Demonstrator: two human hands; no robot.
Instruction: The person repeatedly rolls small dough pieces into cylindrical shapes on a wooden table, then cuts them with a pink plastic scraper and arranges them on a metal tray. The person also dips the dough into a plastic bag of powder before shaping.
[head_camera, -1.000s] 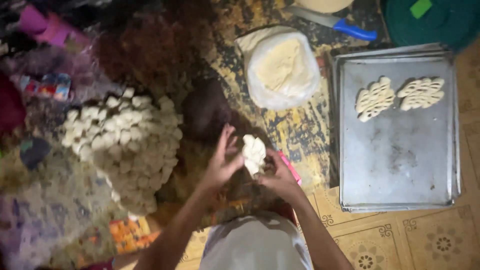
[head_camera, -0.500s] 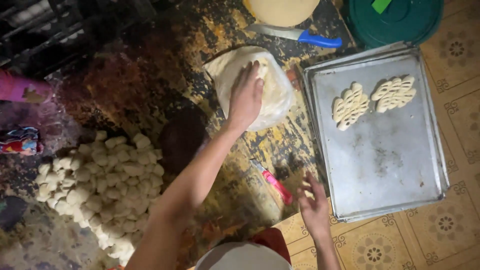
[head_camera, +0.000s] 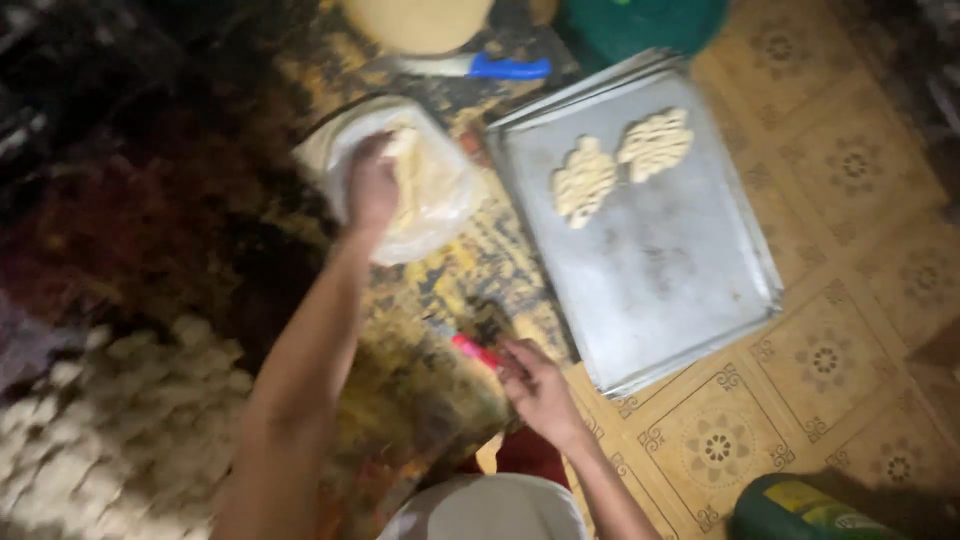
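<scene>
My left hand (head_camera: 372, 188) reaches forward into a clear plastic bag (head_camera: 430, 210) that holds pale dough (head_camera: 412, 175); its fingers are curled in the dough, though the blur hides whether they grip any. My right hand (head_camera: 535, 385) rests low on the dark mat beside a small pink tool (head_camera: 472, 350), fingers loosely bent, touching or nearly touching that tool. A metal baking tray (head_camera: 660, 290) lies to the right with two patterned raw dough pieces (head_camera: 625, 165) at its far end.
A heap of small pale dough pieces (head_camera: 110, 430) lies at the lower left. A blue-handled knife (head_camera: 480, 68), a tan round lump (head_camera: 415, 20) and a green basin (head_camera: 645, 25) sit at the top. A green container (head_camera: 800, 510) stands at the bottom right on patterned floor tiles.
A second ago both hands held a dough lump together. My left hand then went forward to the bag and now digs into it; my right hand dropped beside the pink tool.
</scene>
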